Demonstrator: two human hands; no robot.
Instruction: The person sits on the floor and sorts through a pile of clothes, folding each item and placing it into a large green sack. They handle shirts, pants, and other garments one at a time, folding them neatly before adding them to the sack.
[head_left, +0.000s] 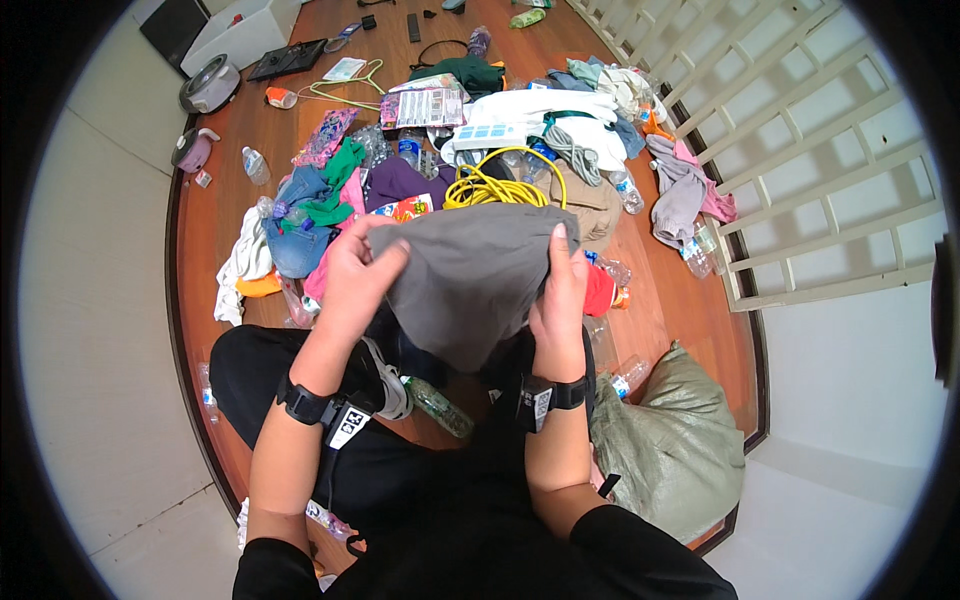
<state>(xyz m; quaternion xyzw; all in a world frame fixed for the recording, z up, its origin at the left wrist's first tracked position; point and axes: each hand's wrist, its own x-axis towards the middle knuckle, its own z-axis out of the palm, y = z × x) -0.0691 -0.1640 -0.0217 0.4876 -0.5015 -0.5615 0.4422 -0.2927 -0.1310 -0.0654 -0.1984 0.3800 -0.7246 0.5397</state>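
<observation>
A dark grey cloth garment hangs stretched between my two hands, above my lap. My left hand pinches its left upper corner between thumb and fingers. On the opposite side my right hand grips the upper right edge, thumb on top. Just beyond the garment lies a coil of yellow cable, partly covered by it. Blue jeans and a green cloth lie beyond my left hand. Red cloth shows beside my right hand. The garment's kind cannot be made out.
A stuffed green woven sack leans at my right. A green-tinted plastic bottle lies between my legs. Ahead are a white power strip, white clothing and a purple cloth. A white lattice borders the right; a rice cooker stands far left.
</observation>
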